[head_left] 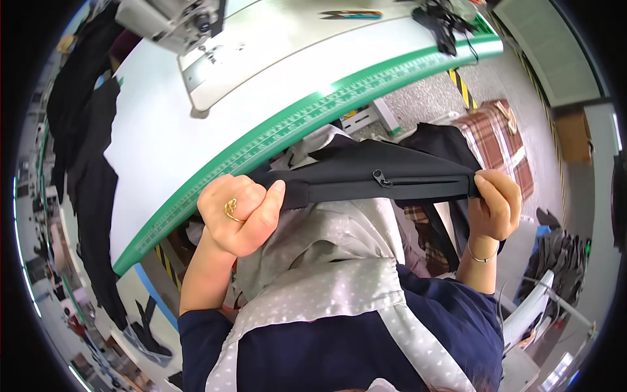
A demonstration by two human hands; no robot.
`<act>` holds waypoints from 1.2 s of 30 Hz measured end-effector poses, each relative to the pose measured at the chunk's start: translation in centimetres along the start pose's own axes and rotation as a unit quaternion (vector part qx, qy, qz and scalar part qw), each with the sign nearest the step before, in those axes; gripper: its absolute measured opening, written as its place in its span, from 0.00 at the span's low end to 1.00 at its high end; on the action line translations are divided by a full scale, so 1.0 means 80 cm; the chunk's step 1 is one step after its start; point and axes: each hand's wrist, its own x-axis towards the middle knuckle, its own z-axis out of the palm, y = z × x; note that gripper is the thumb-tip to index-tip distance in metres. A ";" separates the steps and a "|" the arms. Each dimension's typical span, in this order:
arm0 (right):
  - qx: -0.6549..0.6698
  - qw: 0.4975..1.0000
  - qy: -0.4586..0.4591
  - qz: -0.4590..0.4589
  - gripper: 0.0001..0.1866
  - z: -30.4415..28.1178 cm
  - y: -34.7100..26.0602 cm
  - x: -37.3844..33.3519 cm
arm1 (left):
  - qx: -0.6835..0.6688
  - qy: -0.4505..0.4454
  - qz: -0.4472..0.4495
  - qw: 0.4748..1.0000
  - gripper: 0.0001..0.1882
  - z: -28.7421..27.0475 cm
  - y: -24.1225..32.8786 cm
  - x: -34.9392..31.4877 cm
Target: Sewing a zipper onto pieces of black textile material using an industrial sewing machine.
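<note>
Black zippered band [346,190], pinched near either end in closed left hand [238,212] and right hand [496,206], stretched over apron [339,284] near green table edge [274,139], probably best kept evenly taut with zip [424,182] flat, without overstretching.

No legible txt, just ruler-type marks along the green table edge [287,125], nos. too small to read.

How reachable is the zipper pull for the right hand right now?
Likely yes, if the right hand lets go of the black fabric: the zipper pull lies uncovered between it and the left hand, with nothing in the way.
</note>
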 end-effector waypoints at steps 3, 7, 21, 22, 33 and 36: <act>-0.008 0.999 -0.028 0.042 0.14 -0.020 0.010 -0.021 | -0.007 0.004 0.010 1.000 0.15 0.027 -0.005 0.010; -0.040 0.995 -0.047 0.079 0.15 -0.038 0.016 -0.036 | 0.019 -0.053 -0.030 0.998 0.16 0.047 0.000 0.032; -0.079 0.952 -0.156 0.249 0.13 -0.030 0.050 -0.076 | -0.272 -0.395 -0.051 0.876 0.13 0.044 0.041 0.108; -0.090 0.948 -0.113 0.284 0.14 -0.017 0.051 -0.075 | -0.287 -0.405 0.000 0.868 0.14 0.047 0.064 0.115; 0.589 0.747 -0.005 0.308 0.15 0.043 0.022 0.005 | -0.442 -0.409 -0.185 0.776 0.55 0.142 0.034 0.233; 0.618 0.703 0.028 0.351 0.13 0.036 0.016 0.025 | -0.485 -0.443 -0.243 0.714 0.32 0.138 0.029 0.236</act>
